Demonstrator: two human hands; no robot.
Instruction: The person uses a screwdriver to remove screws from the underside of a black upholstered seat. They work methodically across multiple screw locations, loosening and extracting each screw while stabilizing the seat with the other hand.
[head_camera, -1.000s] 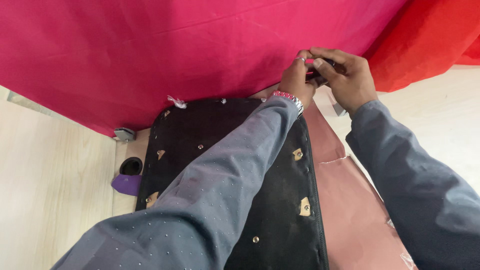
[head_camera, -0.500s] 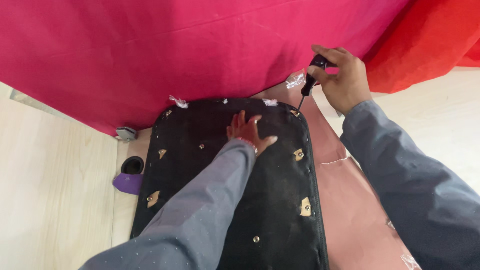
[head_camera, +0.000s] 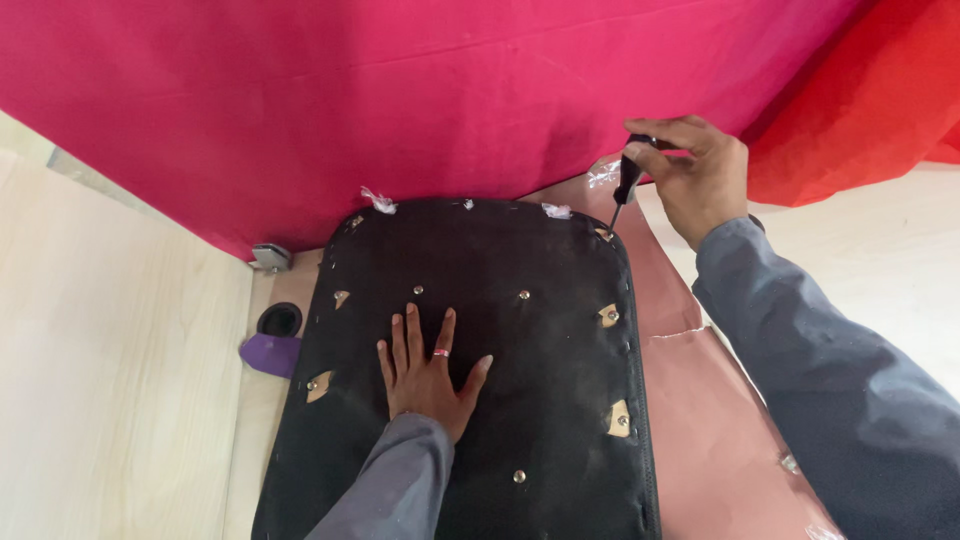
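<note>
The black panel (head_camera: 500, 400) is laid flat on the worktop (head_camera: 120, 400) at centre and pressed by the left hand (head_camera: 428, 372), open with fingers spread, while at 1 o'clock a screwdriver (head_camera: 623, 192) is clasped in the closed right hand (head_camera: 695, 175), tip set at the panel's far corner.

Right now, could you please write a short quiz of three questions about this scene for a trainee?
1. True or false: the left hand lies flat on the black panel.
2. The right hand holds which tool? A) hammer B) screwdriver C) scissors
3. Fill in: the tool's tip meets the panel at its far ____ corner.

Key: 1 true; 2 B; 3 right.
</note>
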